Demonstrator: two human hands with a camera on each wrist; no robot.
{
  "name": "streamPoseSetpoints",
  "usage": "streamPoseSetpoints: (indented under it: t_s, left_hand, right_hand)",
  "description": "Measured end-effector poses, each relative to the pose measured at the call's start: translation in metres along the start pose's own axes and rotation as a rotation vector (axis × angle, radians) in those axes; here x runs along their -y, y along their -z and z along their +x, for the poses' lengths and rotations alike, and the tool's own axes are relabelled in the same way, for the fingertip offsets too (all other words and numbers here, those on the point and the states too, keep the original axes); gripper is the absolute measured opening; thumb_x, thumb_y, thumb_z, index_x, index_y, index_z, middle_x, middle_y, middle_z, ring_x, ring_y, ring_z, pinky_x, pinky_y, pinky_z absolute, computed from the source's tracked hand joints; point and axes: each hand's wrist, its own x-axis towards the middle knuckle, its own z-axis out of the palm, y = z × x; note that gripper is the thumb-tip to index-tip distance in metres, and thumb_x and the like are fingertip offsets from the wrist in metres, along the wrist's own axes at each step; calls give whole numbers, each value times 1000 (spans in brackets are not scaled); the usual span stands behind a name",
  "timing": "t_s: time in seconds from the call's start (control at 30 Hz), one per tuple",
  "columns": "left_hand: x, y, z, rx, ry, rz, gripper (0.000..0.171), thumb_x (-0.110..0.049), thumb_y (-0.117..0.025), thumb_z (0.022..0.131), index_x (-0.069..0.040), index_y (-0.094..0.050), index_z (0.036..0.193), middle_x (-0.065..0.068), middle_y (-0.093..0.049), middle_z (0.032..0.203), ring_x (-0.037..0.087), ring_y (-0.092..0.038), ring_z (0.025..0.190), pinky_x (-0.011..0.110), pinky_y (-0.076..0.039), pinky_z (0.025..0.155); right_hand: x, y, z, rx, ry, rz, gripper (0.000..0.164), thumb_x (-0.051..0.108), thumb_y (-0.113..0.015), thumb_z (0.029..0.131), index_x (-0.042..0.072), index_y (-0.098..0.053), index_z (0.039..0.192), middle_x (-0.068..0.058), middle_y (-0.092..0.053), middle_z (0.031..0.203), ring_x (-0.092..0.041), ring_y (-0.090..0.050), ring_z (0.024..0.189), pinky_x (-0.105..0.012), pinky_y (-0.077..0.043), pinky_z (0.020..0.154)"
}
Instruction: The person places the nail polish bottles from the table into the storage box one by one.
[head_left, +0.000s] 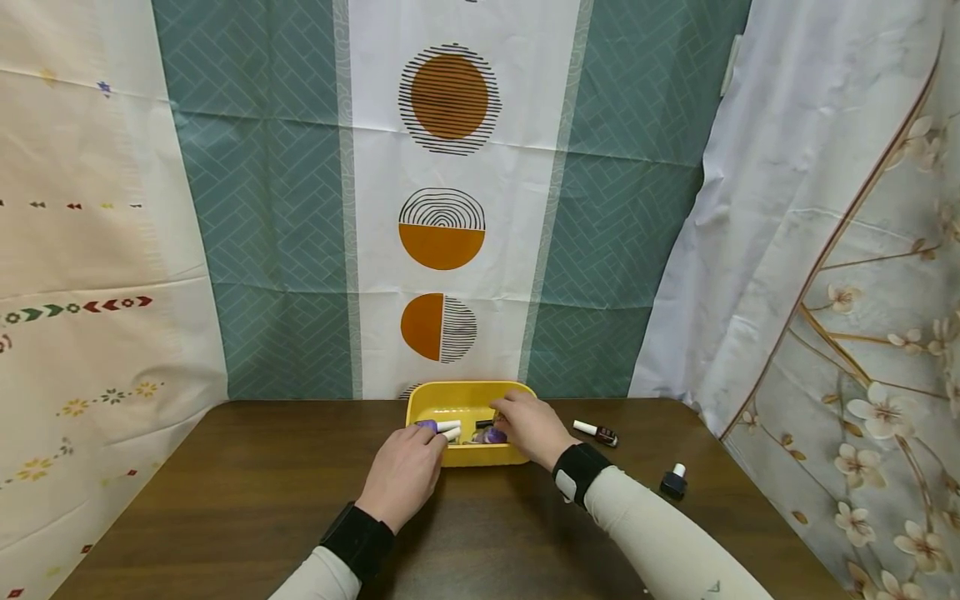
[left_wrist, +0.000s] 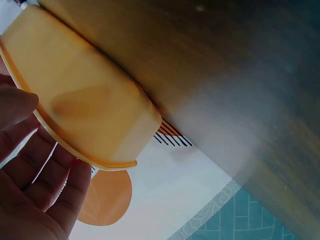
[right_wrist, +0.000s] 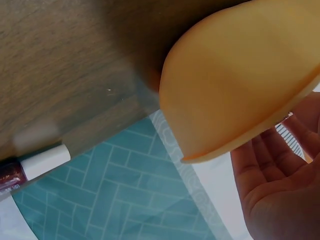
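Observation:
A yellow plastic basket [head_left: 480, 455] stands at the back of the table, holding several nail polish bottles. At its left end, my left hand [head_left: 403, 468] reaches over the rim, its fingers beside a white-capped bottle [head_left: 450, 434] and a purple one [head_left: 427, 424]. What those fingertips grip is hidden. My right hand [head_left: 531, 423] dips into the basket's right side, where its fingertips appear to pinch a small nail polish bottle [head_left: 498, 416], mostly covered. Just below lies another purple bottle [head_left: 495, 436]. In both wrist views, the basket wall [left_wrist: 85, 95] hides the contents.
Right of the basket, a dark red nail polish bottle [head_left: 606, 436] with a white cap lies on its side. Nearer the table's right edge is a dark bottle [head_left: 674, 482] with a white cap. A patterned curtain [head_left: 450, 292] hangs directly behind the brown table [head_left: 247, 492].

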Motion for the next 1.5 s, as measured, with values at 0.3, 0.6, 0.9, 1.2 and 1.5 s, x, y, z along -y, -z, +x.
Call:
streamPoseSetpoints:
  t_s: [0.3,0.6,0.9,1.2,1.5]
  left_hand:
    - [0,-2,-1,-21,-12,6,24,-19,-94,91,-11,-77,105,4,-74,101,23,-70,97,40,-61,97]
    - [-2,1,1,24,17,-3,24,-21,-94,92,-11,-78,107,4,-75,103,23,-70,100,41,-60,100]
    - [0,-1,0,-46,-25,-2,23,-17,-94,91,-10,-76,103,4,-71,97,23,-68,94,39,-61,91]
    - [0,1,1,-60,-32,0,23,-16,-94,90,-9,-76,102,4,-70,96,23,-67,92,38,-61,89]
    - [0,1,0,-43,-25,-6,22,-17,-93,91,-9,-76,102,4,-71,96,23,-67,93,39,-61,92]
  right_hand:
    - [-1,-5,0,23,-18,-9,33,16,-81,103,5,-76,134,-5,-71,109,-22,-65,99,-43,-62,94]
    - [0,-6,1,40,-29,-13,32,14,-81,103,6,-76,133,-6,-73,110,-22,-67,101,-43,-61,98]
    - [0,-8,2,35,-8,-19,30,13,-79,103,5,-76,132,-8,-73,110,-25,-70,102,-46,-62,95]
    - [-1,-9,4,57,-13,7,27,12,-78,104,4,-76,131,-6,-72,104,-23,-69,97,-45,-62,92]
    - [1,-8,6,100,-52,20,24,13,-78,104,4,-78,127,-6,-72,102,-22,-66,93,-45,-61,90]
